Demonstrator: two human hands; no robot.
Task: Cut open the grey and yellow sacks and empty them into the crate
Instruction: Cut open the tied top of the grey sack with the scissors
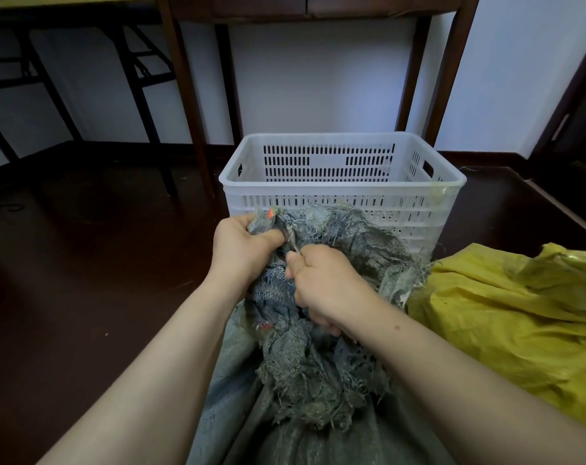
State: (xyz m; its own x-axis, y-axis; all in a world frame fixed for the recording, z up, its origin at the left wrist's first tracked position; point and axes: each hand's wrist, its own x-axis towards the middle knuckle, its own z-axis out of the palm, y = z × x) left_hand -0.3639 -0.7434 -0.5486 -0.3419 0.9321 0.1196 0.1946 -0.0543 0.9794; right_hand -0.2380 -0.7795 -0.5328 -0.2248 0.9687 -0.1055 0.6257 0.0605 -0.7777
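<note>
Just in front of the crate (318, 183), the left hand (241, 250) squeezes the grey sack (318, 380) by its bunched, raggedy top. The right hand (325, 290) is curled tight round what looks like a thin blade (293, 246). The cloth looks soft and floppy, so grab that bunched top.

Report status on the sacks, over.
Left hand grips grey sack at bunched neck; right hand holds thin blade there. Yellow sack lies right; crate ahead, unblocked.

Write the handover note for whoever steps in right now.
Left hand: grips the grey sack's bunched neck.
Right hand: holds what looks like a small blade at that neck.
Crate: just beyond the sack; no contents show.
Yellow sack: lies to the right, untouched.
Done: nothing emptied, as far as shows.
Left: finish the cut, empty both sacks.
</note>
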